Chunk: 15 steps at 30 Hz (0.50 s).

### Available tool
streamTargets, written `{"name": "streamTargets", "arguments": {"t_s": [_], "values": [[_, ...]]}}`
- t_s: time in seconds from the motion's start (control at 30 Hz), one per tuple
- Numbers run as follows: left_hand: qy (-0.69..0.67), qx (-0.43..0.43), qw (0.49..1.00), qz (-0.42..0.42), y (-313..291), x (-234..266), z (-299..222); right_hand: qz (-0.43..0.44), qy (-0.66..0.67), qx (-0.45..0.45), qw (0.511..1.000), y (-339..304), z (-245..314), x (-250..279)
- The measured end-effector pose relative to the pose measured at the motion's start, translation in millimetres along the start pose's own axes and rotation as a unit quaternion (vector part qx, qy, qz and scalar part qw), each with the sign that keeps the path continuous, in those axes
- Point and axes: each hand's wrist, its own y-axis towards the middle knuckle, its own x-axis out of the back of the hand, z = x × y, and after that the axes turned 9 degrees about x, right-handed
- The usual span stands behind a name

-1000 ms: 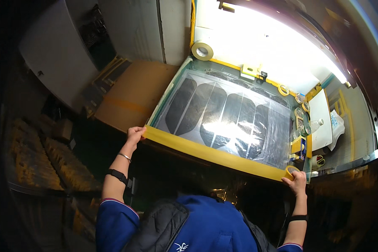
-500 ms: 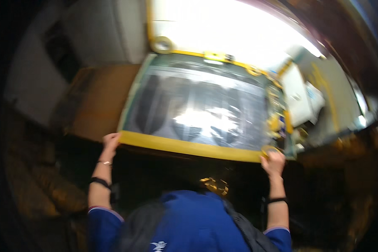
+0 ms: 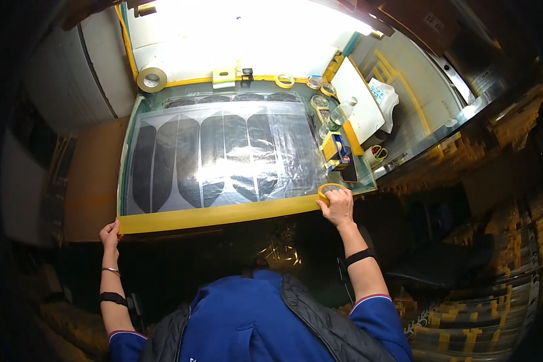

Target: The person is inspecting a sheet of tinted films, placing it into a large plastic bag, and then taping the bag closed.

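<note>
A long strip of yellow tape (image 3: 223,217) stretches between my two hands along the near edge of the table. My left hand (image 3: 109,234) pinches its free end just off the near left corner. At the other end my right hand (image 3: 338,207) is closed round the tape roll (image 3: 332,190), from which the strip runs. Beyond the strip lies a clear plastic sheet (image 3: 295,151) with dark, long, pointed panels (image 3: 188,160) showing under it. Glare hides part of the sheet's middle. Whether the strip touches the table edge, I cannot tell.
A wide tape roll (image 3: 151,79) stands at the back left. Along the right side are a clear bottle (image 3: 342,114), a blue-and-yellow tape dispenser (image 3: 336,151), smaller tape rolls (image 3: 285,81) and scissors (image 3: 377,154). A cardboard box (image 3: 93,175) adjoins the table's left side.
The view has swung and become sharper, with table and hands now further left in it. Both hands keep their hold, and the strip stays stretched between them.
</note>
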Motion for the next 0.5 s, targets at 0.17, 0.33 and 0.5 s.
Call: {"name": "streamTargets", "arguments": {"t_s": [0.17,0.33,0.5], "values": [[-0.087,-0.079,0.993,-0.032,-8,61,-10,-0.062,0.108,0.008,0.992,7,16,13],[-0.125,-0.138,0.976,-0.116,-45,202,-18,-0.071,0.199,0.106,0.972,43,73,-9],[-0.122,-0.157,0.966,-0.166,-108,300,-3,-0.109,0.236,0.154,0.953,70,142,-72]]}}
